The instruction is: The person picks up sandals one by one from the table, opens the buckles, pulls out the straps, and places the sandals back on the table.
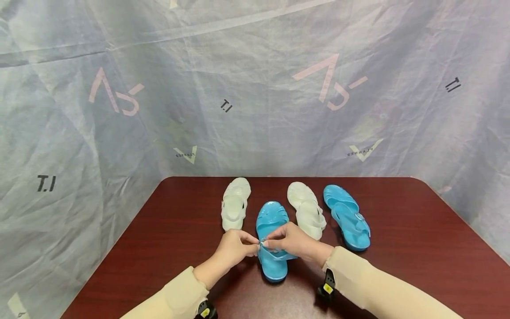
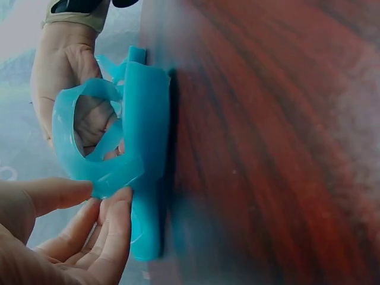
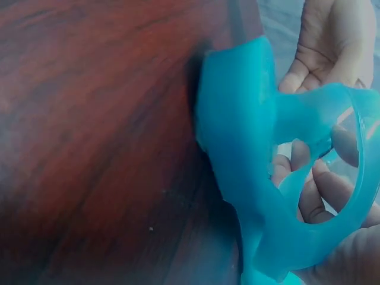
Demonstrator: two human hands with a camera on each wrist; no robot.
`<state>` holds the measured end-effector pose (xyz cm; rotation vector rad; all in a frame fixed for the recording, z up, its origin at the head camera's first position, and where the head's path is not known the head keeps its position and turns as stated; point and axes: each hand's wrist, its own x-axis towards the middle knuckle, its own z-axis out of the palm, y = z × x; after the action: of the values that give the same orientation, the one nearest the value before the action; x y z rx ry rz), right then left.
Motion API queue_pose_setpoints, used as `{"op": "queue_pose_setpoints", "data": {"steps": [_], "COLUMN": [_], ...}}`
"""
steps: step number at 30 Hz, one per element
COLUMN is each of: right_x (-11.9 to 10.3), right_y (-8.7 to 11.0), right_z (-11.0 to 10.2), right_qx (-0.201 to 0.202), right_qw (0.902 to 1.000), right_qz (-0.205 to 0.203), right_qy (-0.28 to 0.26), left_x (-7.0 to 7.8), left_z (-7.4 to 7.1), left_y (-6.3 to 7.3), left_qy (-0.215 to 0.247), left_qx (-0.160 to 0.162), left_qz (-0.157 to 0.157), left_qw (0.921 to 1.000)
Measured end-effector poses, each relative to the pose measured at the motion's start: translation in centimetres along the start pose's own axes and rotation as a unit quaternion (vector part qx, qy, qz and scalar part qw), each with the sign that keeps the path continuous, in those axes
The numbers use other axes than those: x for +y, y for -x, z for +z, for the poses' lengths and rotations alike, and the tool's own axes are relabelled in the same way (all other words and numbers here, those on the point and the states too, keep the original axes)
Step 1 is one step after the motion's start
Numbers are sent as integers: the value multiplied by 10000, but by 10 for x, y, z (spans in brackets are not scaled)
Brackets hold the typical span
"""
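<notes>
A glossy blue jelly sandal (image 1: 272, 213) lies on the table, toe pointing away from me and heel toward me. My left hand (image 1: 232, 249) pinches the side of its strap between thumb and fingers. From the right, my right hand (image 1: 295, 241) reaches across the sandal and pinches the strap near a small buckle (image 1: 263, 240), the fingertips of both hands nearly meeting. The looped heel strap (image 2: 64, 127) stands up over the sole (image 2: 148, 119) in the left wrist view. Through that loop, the right wrist view shows fingers (image 3: 314, 196), partly hidden by the strap.
A whitish sandal (image 1: 235, 201) lies behind and left of the blue one. Another whitish sandal (image 1: 304, 206) and a second blue sandal (image 1: 346, 217) lie to the right on the dark red table (image 1: 159, 257). A grey printed cloth (image 1: 255, 88) hangs behind.
</notes>
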<state>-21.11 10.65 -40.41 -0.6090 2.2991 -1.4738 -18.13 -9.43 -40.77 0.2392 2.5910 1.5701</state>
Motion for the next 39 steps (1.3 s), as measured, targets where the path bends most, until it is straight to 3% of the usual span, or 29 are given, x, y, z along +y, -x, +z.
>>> {"op": "queue_pose_setpoints", "data": {"steps": [6,12,24,32,39], "right_x": [-1,0,2,4,6], "right_y": [0,1,1,0,3], "right_z": [0,1,0,-1,3], "right_qx": [34,45,44,32,82], "right_qw": [9998,9999,9998,9995,9993], "right_qz": [24,137,191,215,140], "right_qy": [190,91,-41,-208,-342], "left_x": [-8,-14,-14,-10,-6], "left_z": [2,0,-1,-3,-5], "left_y": [0,2,-2,-5,-6], "left_qy": [1025,1330,636,310,27], "left_qx": [-588,-817,-661,-699,-601], "left_qz": [-537,-521,-136,136,148], "left_qw": [9915,9864,9957,9970,9981]}}
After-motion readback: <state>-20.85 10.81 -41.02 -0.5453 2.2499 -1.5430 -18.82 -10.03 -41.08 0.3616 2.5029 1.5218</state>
